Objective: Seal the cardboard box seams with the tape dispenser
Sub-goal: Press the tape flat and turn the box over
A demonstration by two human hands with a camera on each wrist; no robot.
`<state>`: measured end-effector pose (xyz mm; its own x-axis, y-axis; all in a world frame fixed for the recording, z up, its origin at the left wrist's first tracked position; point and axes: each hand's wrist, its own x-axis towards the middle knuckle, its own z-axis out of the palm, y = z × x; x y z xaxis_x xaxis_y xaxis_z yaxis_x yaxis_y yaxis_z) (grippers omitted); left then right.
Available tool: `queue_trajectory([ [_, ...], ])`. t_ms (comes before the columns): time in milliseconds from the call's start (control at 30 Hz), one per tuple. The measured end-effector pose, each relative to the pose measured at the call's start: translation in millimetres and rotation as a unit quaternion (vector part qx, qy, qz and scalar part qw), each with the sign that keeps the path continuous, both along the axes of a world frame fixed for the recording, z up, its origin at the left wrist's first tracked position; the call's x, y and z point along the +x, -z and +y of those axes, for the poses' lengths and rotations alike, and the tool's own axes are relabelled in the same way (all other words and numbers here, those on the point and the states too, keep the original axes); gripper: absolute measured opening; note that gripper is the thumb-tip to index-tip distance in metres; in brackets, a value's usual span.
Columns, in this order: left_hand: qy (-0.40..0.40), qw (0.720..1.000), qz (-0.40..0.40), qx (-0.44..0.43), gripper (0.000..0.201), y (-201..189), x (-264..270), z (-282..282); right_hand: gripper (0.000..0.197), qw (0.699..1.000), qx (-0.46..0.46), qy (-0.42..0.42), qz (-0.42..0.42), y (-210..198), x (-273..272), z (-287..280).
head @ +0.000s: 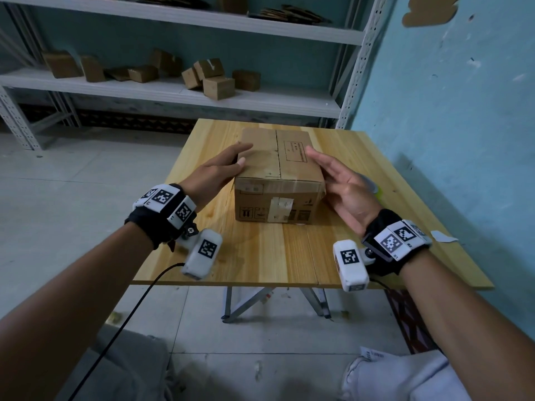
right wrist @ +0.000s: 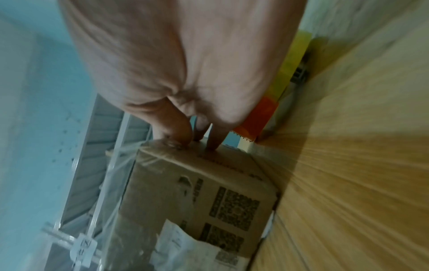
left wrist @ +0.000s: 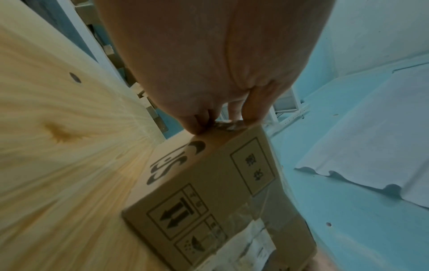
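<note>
A closed cardboard box [head: 272,172] stands in the middle of the wooden table [head: 260,256], its top seam running front to back. My left hand [head: 231,164] rests on the box's left top edge, fingers fairly straight, fingertips [left wrist: 202,126] touching the cardboard. My right hand [head: 333,172] lies flat against the box's right side with straight fingers [right wrist: 216,139] on the upper edge. The tape dispenser [right wrist: 290,62], yellow-green with an orange part, lies on the table just behind the right hand; only a sliver of the tape dispenser [head: 376,189] shows in the head view. Neither hand holds it.
A white label [head: 280,209] and old clear tape sit on the box's front face. A metal shelf [head: 173,91] with several small cardboard boxes stands behind the table. A blue wall [head: 463,111] runs along the right. A paper scrap [head: 443,236] lies near the table's right edge.
</note>
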<state>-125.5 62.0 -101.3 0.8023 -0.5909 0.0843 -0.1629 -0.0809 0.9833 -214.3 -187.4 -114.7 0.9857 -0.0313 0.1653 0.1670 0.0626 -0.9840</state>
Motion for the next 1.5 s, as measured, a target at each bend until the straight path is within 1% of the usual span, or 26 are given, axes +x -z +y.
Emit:
queue_trajectory([
  [167, -0.009, 1.0, -0.008, -0.007, 0.041, 3, -1, 0, 0.078, 0.998, -0.056, 0.017, -0.017, 7, -2, 3],
  [233, -0.016, 1.0, -0.022, -0.004, 0.041, 5, -1, 0, 0.079, 0.998, -0.06, 0.024, -0.023, 7, -3, 5],
  [300, -0.019, 0.999, -0.037, 0.002, 0.041, 7, -4, 1, 0.071, 0.999, -0.036, 0.029, -0.021, 5, -2, 6],
  [367, -0.024, 0.999, -0.038, 0.004, 0.041, 6, -6, 1, 0.055, 0.999, -0.013, 0.042, -0.014, 3, -1, 8],
  [433, -0.038, 0.999, -0.012, -0.003, 0.039, 4, -6, 1, 0.039, 0.998, -0.032, 0.061, -0.014, 0, 0, 10],
  [467, -0.044, 0.999, 0.003, -0.004, 0.039, 2, -6, 1, 0.035, 0.996, -0.056, 0.072, -0.014, -1, 1, 12],
  [500, -0.048, 0.999, 0.011, 0.0, 0.041, 1, -6, 0, 0.035, 0.993, -0.082, 0.086, -0.015, -2, 2, 14],
  [533, -0.054, 0.998, 0.006, 0.014, 0.048, -1, -6, -1, 0.036, 0.989, -0.102, 0.103, -0.015, -2, 4, 17],
  [600, -0.063, 0.996, -0.029, 0.058, 0.064, -4, -10, -6, 0.042, 0.982, -0.123, 0.142, -0.026, 0, 8, 23],
  [633, -0.072, 0.994, -0.043, 0.075, 0.068, -5, -13, -10, 0.047, 0.977, -0.136, 0.162, -0.035, 2, 10, 26],
  [700, -0.098, 0.99, -0.053, 0.087, 0.068, -5, -16, -17, 0.05, 0.967, -0.161, 0.19, -0.048, 7, 14, 31],
  [767, -0.106, 0.99, -0.049, 0.08, 0.067, -5, -16, -18, 0.047, 0.964, -0.169, 0.199, -0.054, 8, 16, 34],
  [867, -0.083, 0.995, -0.026, 0.047, 0.065, -5, -14, -16, 0.039, 0.972, -0.14, 0.182, -0.047, 7, 17, 30],
  [967, -0.06, 0.998, -0.017, 0.029, 0.061, -5, -13, -11, 0.033, 0.983, -0.105, 0.143, -0.039, 4, 12, 22],
  [1067, -0.045, 0.999, 0.0, 0.004, 0.058, -2, -10, -7, 0.034, 0.993, -0.067, 0.093, -0.028, 3, 7, 17],
  [1167, -0.027, 0.999, 0.02, -0.022, 0.051, 0, -10, -4, 0.037, 0.997, -0.035, 0.066, -0.021, 5, 6, 14],
  [1267, -0.019, 0.999, 0.018, -0.033, 0.044, 2, -12, -3, 0.04, 0.999, 0.004, 0.047, -0.021, 7, 5, 13],
  [1367, -0.02, 0.999, 0.014, -0.038, 0.042, 7, -10, 2, 0.042, 0.998, 0.053, 0.033, -0.02, 6, 4, 14],
  [1500, -0.019, 1.0, -0.012, -0.017, 0.041, 13, -7, 3, 0.042, 0.996, 0.079, 0.02, -0.029, 8, 3, 13],
])
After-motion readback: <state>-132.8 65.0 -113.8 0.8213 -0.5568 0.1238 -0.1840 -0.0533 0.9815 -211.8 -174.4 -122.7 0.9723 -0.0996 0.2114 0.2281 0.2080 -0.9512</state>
